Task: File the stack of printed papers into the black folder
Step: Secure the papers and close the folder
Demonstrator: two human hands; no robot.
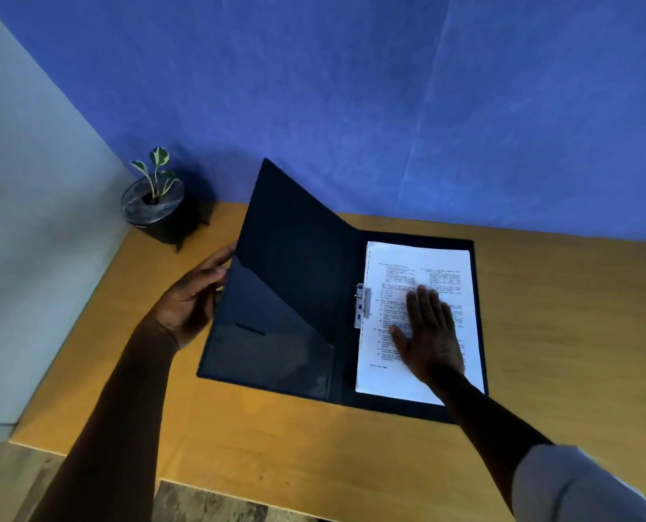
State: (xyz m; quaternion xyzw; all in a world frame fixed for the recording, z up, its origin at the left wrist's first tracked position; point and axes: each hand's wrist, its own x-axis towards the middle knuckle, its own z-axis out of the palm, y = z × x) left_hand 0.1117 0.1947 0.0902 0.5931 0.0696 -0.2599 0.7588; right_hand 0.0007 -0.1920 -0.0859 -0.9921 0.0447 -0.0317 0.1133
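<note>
A black rectangular folder (351, 314) lies open on a yellow-brown wooden table (562, 333), its long axis running from the near edge of the table towards the blue textured wall (389, 88), leaning slightly to the right as it goes away. The spine runs along that same line through the middle of the folder.

The right half lies flat on the table and carries a stack of white printed papers (419, 265), set lengthwise with the folder, the top of the print pointing towards the wall. The stack's left edge sits at a silver metal clip (361, 305) beside the spine, just left of the right fingertips.

The right hand (432, 333) rests palm down on the stack, fingers (423, 299) stretched flat and close together, pointing away towards the wall, gripping nothing; the thumb spreads out left towards the clip.

The folder's left cover (295, 265) is raised at a slant, its far corner lifted high against the wall while its near edge stays low on the table. The left hand (193, 295) holds this cover by its outer long edge, thumb on the inner side, the other fingers hidden behind it. A shiny inner pocket (272, 356) shows on the cover below the left fingers.

Beyond the left fingertips, in the table's far corner, stands a small green-and-white plant in a black pot (155, 209)
</note>
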